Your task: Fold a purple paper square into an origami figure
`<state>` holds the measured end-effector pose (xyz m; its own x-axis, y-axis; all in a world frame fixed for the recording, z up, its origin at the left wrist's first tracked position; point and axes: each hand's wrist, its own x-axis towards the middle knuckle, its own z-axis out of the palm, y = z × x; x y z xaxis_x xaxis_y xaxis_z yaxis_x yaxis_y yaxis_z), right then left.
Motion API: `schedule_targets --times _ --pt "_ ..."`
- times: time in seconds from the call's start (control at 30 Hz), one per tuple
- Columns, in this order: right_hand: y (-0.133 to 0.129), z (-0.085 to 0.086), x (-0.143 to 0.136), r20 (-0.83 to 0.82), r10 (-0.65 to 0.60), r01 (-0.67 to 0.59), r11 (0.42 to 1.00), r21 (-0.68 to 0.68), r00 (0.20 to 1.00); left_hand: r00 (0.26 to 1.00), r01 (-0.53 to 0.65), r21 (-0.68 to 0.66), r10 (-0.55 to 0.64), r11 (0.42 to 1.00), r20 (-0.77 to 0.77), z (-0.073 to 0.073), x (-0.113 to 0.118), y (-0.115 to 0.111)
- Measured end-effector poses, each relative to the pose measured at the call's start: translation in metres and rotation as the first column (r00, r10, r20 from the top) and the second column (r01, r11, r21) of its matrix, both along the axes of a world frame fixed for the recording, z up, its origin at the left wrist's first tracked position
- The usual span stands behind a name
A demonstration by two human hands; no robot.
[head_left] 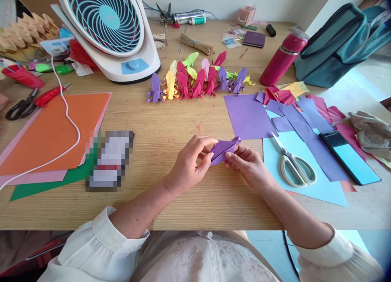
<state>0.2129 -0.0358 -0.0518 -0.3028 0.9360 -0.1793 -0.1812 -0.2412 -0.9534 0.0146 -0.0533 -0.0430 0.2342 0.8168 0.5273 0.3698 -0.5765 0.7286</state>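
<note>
Between my two hands is a small folded piece of purple paper, held just above the wooden table. My left hand pinches its left end between thumb and fingers. On the other end, the thumb of my right hand presses on top while its fingers curl behind and underneath, partly hidden. A narrow folded tip sticks up at the paper's upper right. Beyond my hands stands a cluster of folded paper figures in purple, yellow, red, pink and green. A flat purple sheet lies just past my right hand.
White-handled scissors rest on light blue paper at right, beside a phone and purple scraps. Left are a blurred phone, orange sheets and a white cable. A fan, red bottle and teal bag stand behind.
</note>
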Motion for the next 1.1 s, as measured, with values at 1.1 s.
schedule_targets --times 1.1 --pt "-0.0020 -0.0078 -0.0009 0.054 -0.067 0.055 0.978 0.202 0.996 0.974 -0.112 -0.016 0.106 0.994 -0.199 -0.0037 -0.0046 0.0047"
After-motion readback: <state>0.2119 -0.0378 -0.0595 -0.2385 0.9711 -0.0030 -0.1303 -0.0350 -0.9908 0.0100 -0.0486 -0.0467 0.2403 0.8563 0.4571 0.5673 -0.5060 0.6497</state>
